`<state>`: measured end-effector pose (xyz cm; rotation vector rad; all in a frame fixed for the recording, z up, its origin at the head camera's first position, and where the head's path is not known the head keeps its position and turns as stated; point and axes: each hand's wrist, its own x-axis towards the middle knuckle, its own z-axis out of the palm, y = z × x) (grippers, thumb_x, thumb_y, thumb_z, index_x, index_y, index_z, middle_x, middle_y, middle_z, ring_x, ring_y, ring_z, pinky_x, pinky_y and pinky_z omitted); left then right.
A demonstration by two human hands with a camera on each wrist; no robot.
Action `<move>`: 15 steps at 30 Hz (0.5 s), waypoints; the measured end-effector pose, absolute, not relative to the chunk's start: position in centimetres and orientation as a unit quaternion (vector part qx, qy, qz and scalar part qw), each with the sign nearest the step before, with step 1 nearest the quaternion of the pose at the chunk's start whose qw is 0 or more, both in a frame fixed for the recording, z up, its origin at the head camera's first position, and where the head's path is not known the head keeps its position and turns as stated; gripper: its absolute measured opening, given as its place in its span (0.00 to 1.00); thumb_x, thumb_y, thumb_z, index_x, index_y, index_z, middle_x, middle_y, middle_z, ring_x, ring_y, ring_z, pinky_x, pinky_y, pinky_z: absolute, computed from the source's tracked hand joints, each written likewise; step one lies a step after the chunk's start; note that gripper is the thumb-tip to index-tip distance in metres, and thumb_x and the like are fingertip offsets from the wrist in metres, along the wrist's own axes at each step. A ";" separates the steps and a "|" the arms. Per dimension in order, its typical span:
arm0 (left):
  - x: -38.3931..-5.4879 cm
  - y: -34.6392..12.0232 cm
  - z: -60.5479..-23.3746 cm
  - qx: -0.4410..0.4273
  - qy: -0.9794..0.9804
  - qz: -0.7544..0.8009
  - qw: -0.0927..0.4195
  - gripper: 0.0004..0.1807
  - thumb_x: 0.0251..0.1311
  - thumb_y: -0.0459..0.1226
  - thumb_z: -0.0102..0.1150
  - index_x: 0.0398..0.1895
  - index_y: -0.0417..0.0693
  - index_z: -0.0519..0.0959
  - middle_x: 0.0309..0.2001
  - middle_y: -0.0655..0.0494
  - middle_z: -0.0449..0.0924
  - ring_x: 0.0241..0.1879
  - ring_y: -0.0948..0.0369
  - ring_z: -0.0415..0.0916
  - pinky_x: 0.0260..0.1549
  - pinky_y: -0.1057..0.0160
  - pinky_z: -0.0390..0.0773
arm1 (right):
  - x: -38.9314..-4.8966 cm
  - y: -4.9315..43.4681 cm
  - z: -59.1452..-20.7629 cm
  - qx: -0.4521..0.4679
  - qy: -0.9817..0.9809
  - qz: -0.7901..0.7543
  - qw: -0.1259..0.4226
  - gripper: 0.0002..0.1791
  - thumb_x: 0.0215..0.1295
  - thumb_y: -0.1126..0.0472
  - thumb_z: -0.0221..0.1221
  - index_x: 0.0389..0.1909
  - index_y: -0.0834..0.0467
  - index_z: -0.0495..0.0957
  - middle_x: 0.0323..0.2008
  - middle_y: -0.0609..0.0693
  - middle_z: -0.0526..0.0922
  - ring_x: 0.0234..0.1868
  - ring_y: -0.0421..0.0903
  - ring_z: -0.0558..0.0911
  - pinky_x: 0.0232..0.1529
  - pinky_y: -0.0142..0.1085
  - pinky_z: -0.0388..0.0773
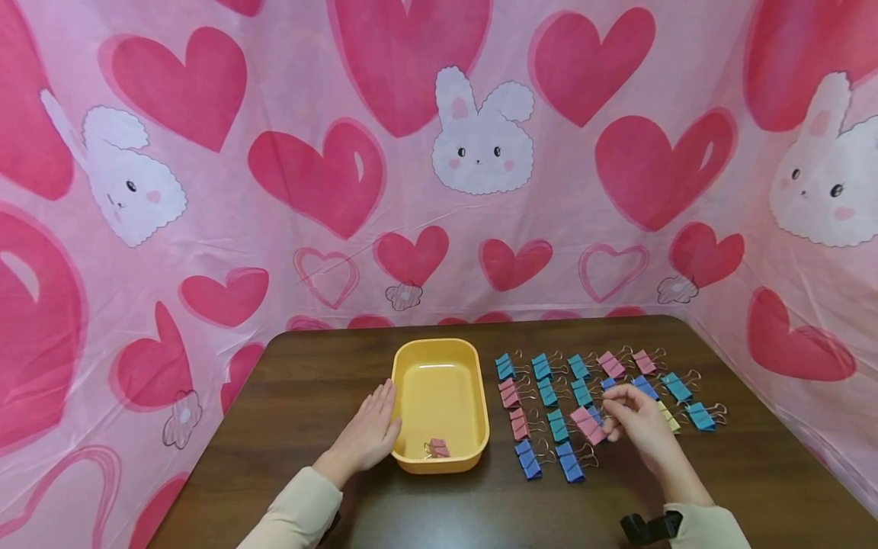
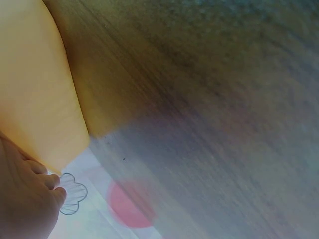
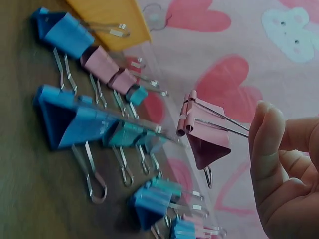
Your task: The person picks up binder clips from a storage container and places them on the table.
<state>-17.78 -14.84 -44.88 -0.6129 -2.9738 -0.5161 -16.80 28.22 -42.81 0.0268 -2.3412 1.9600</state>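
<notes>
My right hand (image 1: 634, 423) pinches a pink binder clip (image 1: 588, 425) by one wire handle, holding it raised over the rows of clips. In the right wrist view this pink binder clip (image 3: 207, 127) hangs from the thumb and finger, its body clear of the table. My left hand (image 1: 366, 431) lies with straight fingers against the left side of a yellow tray (image 1: 482, 427). Inside the tray, near its front end, lies one pink binder clip (image 1: 438, 448). The left wrist view shows the tray wall (image 2: 40, 84) with the left fingertips beside it.
Right of the tray, several binder clips stand in rows on the brown table (image 1: 288, 396): teal (image 1: 542, 367), blue (image 1: 528, 460), pink (image 1: 509, 393) and a yellow clip (image 1: 668, 417). A pink curtain (image 1: 384, 198) with hearts and rabbits surrounds the table's back and sides.
</notes>
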 end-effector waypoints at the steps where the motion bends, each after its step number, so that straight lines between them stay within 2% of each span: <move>1: -17.8 -14.8 -44.9 -0.199 -0.965 -0.167 0.031 0.32 0.68 0.42 0.41 0.68 0.31 0.50 0.70 0.40 0.46 0.68 0.47 0.45 0.63 0.50 0.48 | -16.6 28.4 -42.9 0.005 -0.769 0.638 0.045 0.05 0.67 0.70 0.48 0.39 0.69 0.67 0.25 0.61 0.73 0.18 0.45 0.77 0.18 0.36 0.77; 8: -17.7 -14.8 -44.8 -0.202 -0.965 -0.164 0.034 0.32 0.68 0.42 0.41 0.68 0.30 0.50 0.69 0.39 0.46 0.68 0.46 0.45 0.63 0.51 0.48 | -15.7 29.4 -43.7 -0.037 -0.774 0.631 0.045 0.08 0.67 0.70 0.48 0.41 0.74 0.66 0.23 0.58 0.74 0.17 0.45 0.78 0.19 0.36 0.77; 15: -17.7 -14.8 -44.7 -0.206 -0.964 -0.165 0.039 0.32 0.68 0.41 0.41 0.67 0.29 0.51 0.69 0.37 0.47 0.67 0.45 0.45 0.63 0.50 0.48 | -14.8 30.1 -45.1 -0.062 -0.755 0.653 0.026 0.07 0.67 0.72 0.46 0.40 0.75 0.66 0.24 0.57 0.75 0.17 0.47 0.79 0.18 0.36 0.77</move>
